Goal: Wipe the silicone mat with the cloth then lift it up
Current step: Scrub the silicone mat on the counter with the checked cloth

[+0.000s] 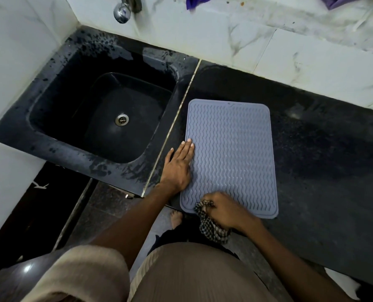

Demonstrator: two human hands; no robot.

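Grey-blue rectangular silicone mat (231,153) with wavy ribs, flat on black stone bench (322,153) right of black sink (107,114); left hand (178,167) fingers straight, pressing its left edge; right hand (223,210) gripping bunched checked cloth (210,227) at near-left corner.

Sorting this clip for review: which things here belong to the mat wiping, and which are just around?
In the job: mat, cloth, left hand flat on the mat, right hand gripping the cloth.
Just around: sink, tap, counter.

Left hand (178,168) flat, fingers straight – right hand (222,209) curled, gripping.
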